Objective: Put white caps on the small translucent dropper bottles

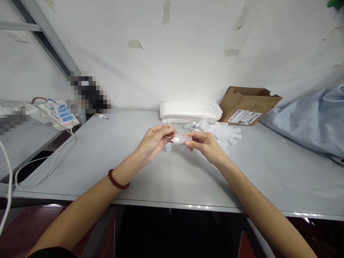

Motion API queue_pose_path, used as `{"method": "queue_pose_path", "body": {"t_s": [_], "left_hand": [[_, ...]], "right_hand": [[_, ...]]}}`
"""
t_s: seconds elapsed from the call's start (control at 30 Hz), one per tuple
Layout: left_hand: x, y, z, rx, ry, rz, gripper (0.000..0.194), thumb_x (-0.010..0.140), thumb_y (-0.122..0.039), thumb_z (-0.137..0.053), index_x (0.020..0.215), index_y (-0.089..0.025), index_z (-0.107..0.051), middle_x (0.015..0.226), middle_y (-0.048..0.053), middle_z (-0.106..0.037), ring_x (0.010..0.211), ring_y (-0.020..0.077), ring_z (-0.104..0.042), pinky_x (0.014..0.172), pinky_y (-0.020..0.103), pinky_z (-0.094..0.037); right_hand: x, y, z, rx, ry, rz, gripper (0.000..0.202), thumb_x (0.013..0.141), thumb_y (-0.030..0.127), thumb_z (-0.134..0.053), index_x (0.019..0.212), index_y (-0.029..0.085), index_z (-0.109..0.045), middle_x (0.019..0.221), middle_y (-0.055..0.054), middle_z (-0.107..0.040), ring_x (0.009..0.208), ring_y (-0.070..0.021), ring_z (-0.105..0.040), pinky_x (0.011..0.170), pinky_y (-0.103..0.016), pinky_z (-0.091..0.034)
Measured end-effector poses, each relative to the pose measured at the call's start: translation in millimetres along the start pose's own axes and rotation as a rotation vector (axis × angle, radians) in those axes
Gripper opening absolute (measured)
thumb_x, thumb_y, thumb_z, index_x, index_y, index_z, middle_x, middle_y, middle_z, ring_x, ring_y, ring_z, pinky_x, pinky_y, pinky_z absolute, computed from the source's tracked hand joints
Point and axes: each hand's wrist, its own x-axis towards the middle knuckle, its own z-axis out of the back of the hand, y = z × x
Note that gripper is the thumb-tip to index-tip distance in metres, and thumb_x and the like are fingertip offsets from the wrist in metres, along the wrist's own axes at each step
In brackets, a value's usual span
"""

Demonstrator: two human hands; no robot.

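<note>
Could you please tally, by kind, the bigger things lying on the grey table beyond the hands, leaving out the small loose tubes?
Cardboard box: 1
Stack of white packets: 1
Heap of clear tubes: 1
Grey-blue cloth: 1
Power strip: 1
Total: 5

Small workshop or packing station, not home. Plain grey bench [107, 157] against bare white wall [188, 64] with tape scraps [135, 43]. Metal frame strut [43, 39] at upper left of frame. Power strip [57, 113] with white cables [40, 172] at left edge. Centre back: stack of white flat packs [188, 111], heap of identical clear plastic tubes [223, 132] beside it. Open cardboard box [248, 104] with shipping label at right of centre. Grey cloth bundle [311, 118] at far right.
</note>
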Motion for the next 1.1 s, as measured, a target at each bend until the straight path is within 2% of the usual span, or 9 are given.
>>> {"method": "queue_pose_path", "body": {"t_s": [0.1,0.27,0.5,0.83,1.1], "left_hand": [[1.0,-3.4,2.5,-0.033,-0.049,-0.047,0.012,0.075,-0.024,-0.069,0.070,-0.013,-0.069,0.078,0.002,-0.064,0.071,0.0098,-0.056,0.072,0.024,-0.048],[1.2,-11.1,7.1,-0.017,-0.104,-0.094,0.009,0.074,-0.023,-0.070,0.074,-0.015,-0.068,0.079,0.001,-0.066,0.069,0.0084,-0.058,0.074,0.023,-0.049],[0.4,-14.3,11.1,0.081,-0.114,-0.166,0.013,0.071,-0.022,-0.074,0.080,-0.017,-0.068,0.080,0.001,-0.069,0.071,0.0106,-0.063,0.076,0.026,-0.050],[-2.5,-21.8,14.7,0.106,-0.056,-0.231,0.013,0.066,-0.022,-0.081,0.075,-0.016,-0.074,0.075,0.002,-0.070,0.068,0.0115,-0.063,0.067,0.025,-0.052],[-2.7,-25.7,18.1,0.123,0.004,-0.253,0.009,0.066,-0.019,-0.080,0.072,-0.017,-0.074,0.071,0.000,-0.067,0.063,0.0107,-0.060,0.064,0.026,-0.052]], "right_hand": [[0.3,-0.2,2.2,0.020,0.023,-0.007,0.019,0.073,0.038,-0.073,0.077,0.020,-0.073,0.067,0.000,-0.057,0.065,-0.0128,-0.049,0.060,-0.028,-0.044],[0.8,-2.0,6.1,0.007,0.023,0.015,0.012,0.075,0.030,-0.071,0.082,0.021,-0.075,0.076,-0.001,-0.060,0.070,-0.0131,-0.049,0.061,-0.028,-0.042],[0.1,-1.0,9.2,-0.050,0.006,0.017,0.010,0.075,0.028,-0.070,0.082,0.023,-0.075,0.079,-0.001,-0.061,0.072,-0.0135,-0.048,0.063,-0.028,-0.042],[0.9,-1.0,13.5,-0.069,-0.068,0.020,0.019,0.072,0.031,-0.072,0.089,0.022,-0.076,0.078,-0.002,-0.064,0.072,-0.0141,-0.051,0.063,-0.028,-0.043],[-0.1,2.6,14.1,-0.016,-0.107,0.052,0.015,0.074,0.026,-0.072,0.086,0.022,-0.077,0.077,-0.001,-0.062,0.068,-0.0127,-0.048,0.062,-0.028,-0.042]]}}
